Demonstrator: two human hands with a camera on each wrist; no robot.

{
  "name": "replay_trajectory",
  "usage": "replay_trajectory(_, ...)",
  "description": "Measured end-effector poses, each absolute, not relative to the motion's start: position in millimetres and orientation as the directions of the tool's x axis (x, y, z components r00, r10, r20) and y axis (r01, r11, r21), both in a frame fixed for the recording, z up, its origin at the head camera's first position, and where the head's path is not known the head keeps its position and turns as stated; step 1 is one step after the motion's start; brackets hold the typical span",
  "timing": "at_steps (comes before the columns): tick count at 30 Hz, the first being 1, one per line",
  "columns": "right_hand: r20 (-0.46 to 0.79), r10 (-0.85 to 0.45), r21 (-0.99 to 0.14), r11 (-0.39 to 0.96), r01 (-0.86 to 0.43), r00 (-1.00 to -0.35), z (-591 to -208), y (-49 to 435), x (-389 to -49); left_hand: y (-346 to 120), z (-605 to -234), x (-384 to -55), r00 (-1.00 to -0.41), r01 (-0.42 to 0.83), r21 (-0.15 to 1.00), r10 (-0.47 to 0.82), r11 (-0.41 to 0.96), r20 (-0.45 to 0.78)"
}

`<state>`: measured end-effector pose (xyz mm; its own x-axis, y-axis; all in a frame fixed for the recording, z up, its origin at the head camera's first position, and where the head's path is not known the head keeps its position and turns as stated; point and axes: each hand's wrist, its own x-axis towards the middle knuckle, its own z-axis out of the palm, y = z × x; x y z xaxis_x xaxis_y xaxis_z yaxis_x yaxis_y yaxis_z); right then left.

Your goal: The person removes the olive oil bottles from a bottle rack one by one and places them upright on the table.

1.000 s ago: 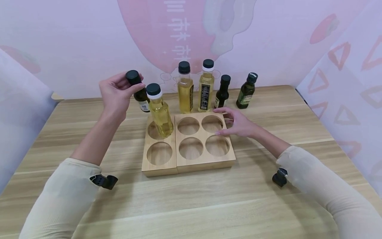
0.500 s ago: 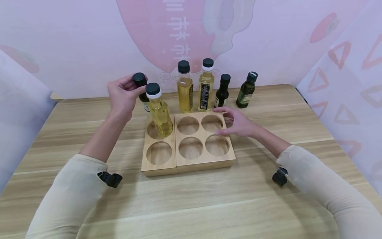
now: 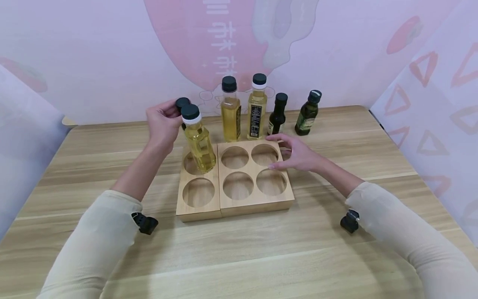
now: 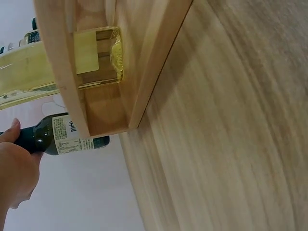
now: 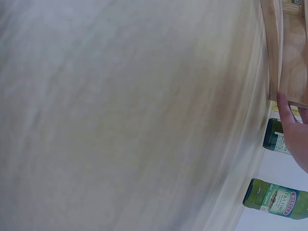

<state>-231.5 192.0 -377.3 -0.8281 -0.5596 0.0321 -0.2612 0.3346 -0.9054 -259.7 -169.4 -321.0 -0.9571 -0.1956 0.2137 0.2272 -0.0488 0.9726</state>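
Note:
My left hand [image 3: 163,126] pinches a dark bottle by its black cap [image 3: 182,103] and neck, behind the rack's left end. In the left wrist view that dark green bottle [image 4: 65,134] has a white label; I cannot tell whether its base touches the table. A tall bottle of yellow oil [image 3: 201,143] stands, slightly tilted, in the rear hole of the narrow left part of the wooden bottle rack [image 3: 257,203]. At the rack's right rear corner my right hand [image 3: 296,153] holds on, thumb on the top board and forefinger along the back edge.
Behind the rack stand two yellow oil bottles, one plain-sided [image 3: 230,116] and one with a black label [image 3: 257,114]. Right of them are a small dark bottle [image 3: 277,118] and a green olive oil bottle [image 3: 307,116]. A printed backdrop [image 3: 112,54] rises behind the table [image 3: 239,257].
My left hand has moved right and slightly down with the dark bottle, which is now mostly hidden behind the yellow oil bottle in the head view. The right hand stays on the rack.

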Motion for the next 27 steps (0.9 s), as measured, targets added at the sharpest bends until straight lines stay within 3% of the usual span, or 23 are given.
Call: replay_trajectory(27,0.020,-0.554,-0.905,0.345,-0.251,-0.832,-377,192,-232,-156,-341,-270,-0.962,0.188,0.981,-0.194,0.051,0.195)
